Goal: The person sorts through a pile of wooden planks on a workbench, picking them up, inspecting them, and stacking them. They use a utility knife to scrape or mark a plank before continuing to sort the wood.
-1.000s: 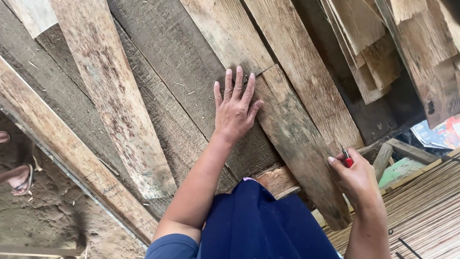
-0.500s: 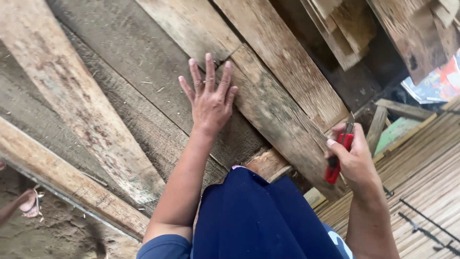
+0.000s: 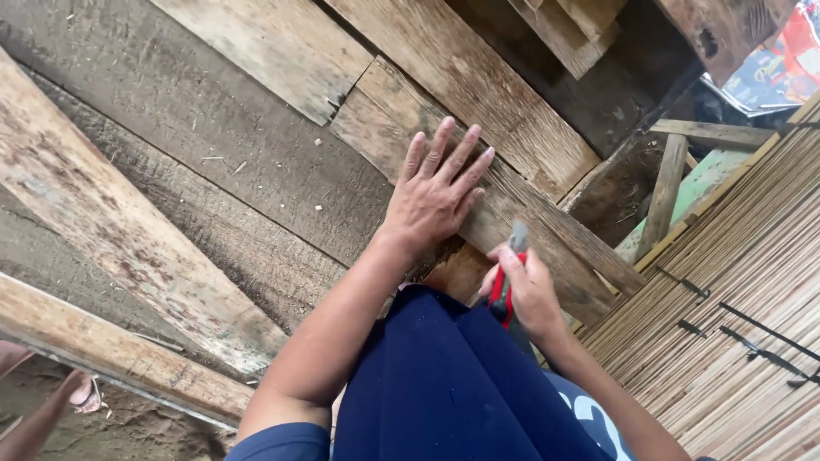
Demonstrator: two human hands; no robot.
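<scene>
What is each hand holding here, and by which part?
Right hand grips a red utility knife by its handle; left hand holds nothing, lying flat on a wooden plank.

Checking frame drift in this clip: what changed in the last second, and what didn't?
The right hand, gripping a red-handled utility knife, moved in from the plank's far edge toward the left hand and the dark blue clothed knee; its grey tip now points up over the weathered wooden plank. Unchanged: left hand flat, fingers spread on that plank; knife never released.
</scene>
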